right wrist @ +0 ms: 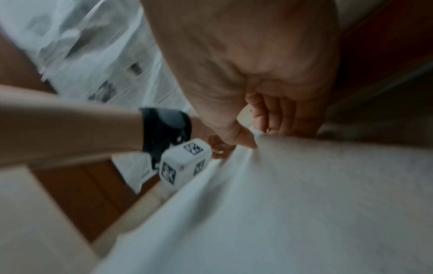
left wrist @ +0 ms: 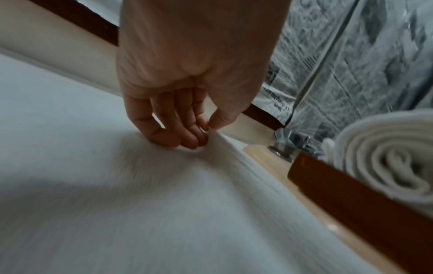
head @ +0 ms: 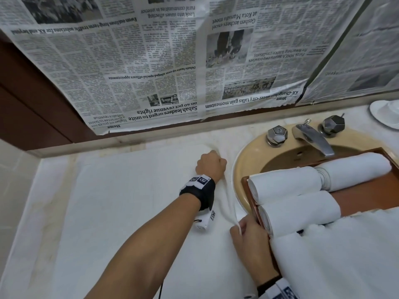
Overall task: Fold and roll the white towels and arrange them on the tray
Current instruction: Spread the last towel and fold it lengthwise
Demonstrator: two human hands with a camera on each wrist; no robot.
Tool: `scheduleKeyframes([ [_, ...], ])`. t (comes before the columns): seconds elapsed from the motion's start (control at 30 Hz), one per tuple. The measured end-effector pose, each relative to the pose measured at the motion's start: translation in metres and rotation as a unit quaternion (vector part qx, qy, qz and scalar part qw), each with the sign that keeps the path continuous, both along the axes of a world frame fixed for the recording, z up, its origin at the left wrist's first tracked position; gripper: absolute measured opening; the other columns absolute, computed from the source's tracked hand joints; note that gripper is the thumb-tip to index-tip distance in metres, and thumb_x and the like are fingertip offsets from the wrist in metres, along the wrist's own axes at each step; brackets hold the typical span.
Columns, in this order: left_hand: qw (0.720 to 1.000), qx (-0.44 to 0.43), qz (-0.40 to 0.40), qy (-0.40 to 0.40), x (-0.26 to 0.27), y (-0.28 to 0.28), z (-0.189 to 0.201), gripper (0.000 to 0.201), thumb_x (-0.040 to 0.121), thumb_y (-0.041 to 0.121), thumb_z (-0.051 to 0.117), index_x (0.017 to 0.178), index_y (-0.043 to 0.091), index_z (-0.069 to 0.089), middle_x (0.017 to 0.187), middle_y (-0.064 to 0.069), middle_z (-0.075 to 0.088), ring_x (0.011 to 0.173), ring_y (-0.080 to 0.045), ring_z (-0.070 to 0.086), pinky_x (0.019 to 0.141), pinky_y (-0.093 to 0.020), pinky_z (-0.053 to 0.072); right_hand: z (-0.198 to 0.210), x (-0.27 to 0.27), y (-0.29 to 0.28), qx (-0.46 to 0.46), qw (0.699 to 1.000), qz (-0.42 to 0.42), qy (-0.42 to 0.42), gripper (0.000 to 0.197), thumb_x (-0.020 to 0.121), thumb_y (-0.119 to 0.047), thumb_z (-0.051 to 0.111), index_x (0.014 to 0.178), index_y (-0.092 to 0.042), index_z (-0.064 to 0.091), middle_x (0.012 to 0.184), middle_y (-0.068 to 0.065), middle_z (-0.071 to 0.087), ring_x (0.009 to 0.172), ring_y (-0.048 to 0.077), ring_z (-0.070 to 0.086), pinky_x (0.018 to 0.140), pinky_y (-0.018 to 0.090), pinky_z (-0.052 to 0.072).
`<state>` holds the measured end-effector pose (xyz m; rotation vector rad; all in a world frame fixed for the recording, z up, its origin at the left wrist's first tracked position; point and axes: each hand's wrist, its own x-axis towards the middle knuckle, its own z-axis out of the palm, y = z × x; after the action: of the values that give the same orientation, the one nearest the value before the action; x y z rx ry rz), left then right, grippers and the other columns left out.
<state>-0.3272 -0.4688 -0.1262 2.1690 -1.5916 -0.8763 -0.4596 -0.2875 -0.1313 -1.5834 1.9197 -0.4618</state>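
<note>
A white towel [head: 133, 201] lies spread flat on the counter left of the sink. My left hand [head: 212, 164] pinches its far right corner, thumb against fingertips [left wrist: 206, 129]. My right hand [head: 244, 229] pinches the near right corner of the same towel [right wrist: 304, 185], beside the tray. A brown wooden tray [head: 367, 190] rests across the basin and holds three rolled white towels [head: 285, 182], whose spiral end [left wrist: 389, 159] shows in the left wrist view. More loose white towel [head: 336, 260] hangs over the tray's near end.
A beige sink [head: 248, 158] with a chrome faucet [head: 313, 137] and two faceted knobs sits right of the spread towel. Newspaper [head: 151, 61] covers the wall behind. A white dish [head: 386, 114] stands at the far right. A dark wooden panel borders the left.
</note>
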Motion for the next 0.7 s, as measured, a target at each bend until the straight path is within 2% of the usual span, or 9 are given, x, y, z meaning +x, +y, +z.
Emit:
scheduleKeyframes([
  [0.1,0.998,-0.029,0.01,0.061,0.0,-0.007,0.014,0.018,0.088,0.018,0.053,0.077,0.005,0.052,0.091,-0.019,0.067,0.08,-0.035,0.06,0.063,-0.033,0.042,0.027,-0.007,-0.006,-0.033,0.996,-0.031,-0.082,0.016,0.082,-0.009,0.07,0.082,-0.014,0.055,0.075,-0.001,0.059,0.07,0.012,0.057,0.062,0.022,0.04],
  [0.17,0.995,-0.043,-0.003,0.089,-0.004,-0.012,0.027,0.018,0.09,0.017,0.053,0.077,0.004,0.054,0.09,-0.02,0.067,0.083,-0.036,0.06,0.068,-0.036,0.045,0.04,-0.008,-0.01,-0.067,0.99,-0.06,-0.108,0.017,0.081,-0.006,0.071,0.082,-0.014,0.056,0.074,0.0,0.06,0.069,0.012,0.057,0.06,0.016,0.039],
  [0.23,0.992,-0.052,-0.007,0.116,-0.005,-0.015,0.038,0.021,0.09,0.016,0.053,0.073,0.003,0.053,0.081,-0.018,0.063,0.081,-0.035,0.059,0.069,-0.037,0.046,0.048,-0.007,-0.013,-0.077,0.987,-0.08,-0.115,0.017,0.08,-0.004,0.072,0.084,-0.013,0.058,0.073,0.002,0.06,0.069,0.015,0.057,0.061,0.015,0.039],
  [0.33,0.986,-0.045,0.007,0.163,0.011,-0.006,0.04,0.036,0.088,0.014,0.053,0.053,0.009,0.041,0.059,-0.009,0.05,0.069,-0.032,0.056,0.063,-0.037,0.05,0.052,0.004,-0.012,-0.054,0.99,-0.054,-0.115,0.024,0.08,-0.006,0.074,0.094,-0.017,0.058,0.074,0.003,0.058,0.073,0.02,0.056,0.066,0.025,0.041],
  [0.4,0.978,-0.048,0.035,0.2,0.038,0.008,0.036,0.035,0.085,0.018,0.053,0.052,0.01,0.046,0.06,-0.013,0.057,0.069,-0.035,0.063,0.067,-0.041,0.058,0.053,0.018,-0.007,-0.059,0.992,-0.032,-0.109,0.027,0.08,-0.009,0.075,0.1,-0.018,0.061,0.07,0.001,0.057,0.07,0.017,0.056,0.067,0.027,0.042],
  [0.43,0.971,-0.055,0.055,0.224,0.054,0.016,0.035,0.03,0.083,0.02,0.054,0.055,0.01,0.052,0.065,-0.013,0.063,0.074,-0.036,0.067,0.069,-0.043,0.06,0.055,0.028,-0.004,-0.065,0.99,-0.027,-0.12,0.025,0.08,-0.01,0.076,0.1,-0.018,0.063,0.067,-0.001,0.057,0.065,0.014,0.056,0.066,0.027,0.043],
  [0.5,0.951,-0.065,0.105,0.285,0.092,0.032,0.035,0.022,0.085,0.021,0.057,0.066,0.011,0.064,0.076,-0.006,0.069,0.086,-0.033,0.07,0.072,-0.046,0.062,0.063,0.051,0.003,-0.078,0.987,-0.012,-0.142,0.018,0.083,-0.012,0.075,0.095,-0.021,0.065,0.061,-0.003,0.058,0.06,0.009,0.056,0.063,0.02,0.042],
  [0.57,0.933,-0.076,0.144,0.322,0.133,0.045,0.038,0.016,0.086,0.02,0.061,0.075,0.012,0.069,0.081,-0.003,0.071,0.091,-0.031,0.071,0.072,-0.047,0.063,0.073,0.083,0.009,-0.095,0.984,0.027,-0.151,0.012,0.085,-0.012,0.072,0.092,-0.019,0.067,0.059,-0.004,0.059,0.061,0.005,0.057,0.06,0.012,0.04],
  [0.7,0.913,-0.125,0.18,0.344,0.22,0.071,0.051,0.014,0.076,0.031,0.062,0.071,0.021,0.07,0.081,-0.003,0.072,0.084,-0.024,0.072,0.079,-0.048,0.062,0.086,0.161,0.022,-0.116,0.973,0.109,-0.165,0.009,0.087,-0.009,0.068,0.091,-0.017,0.067,0.059,-0.004,0.06,0.066,0.011,0.058,0.059,0.01,0.039],
])
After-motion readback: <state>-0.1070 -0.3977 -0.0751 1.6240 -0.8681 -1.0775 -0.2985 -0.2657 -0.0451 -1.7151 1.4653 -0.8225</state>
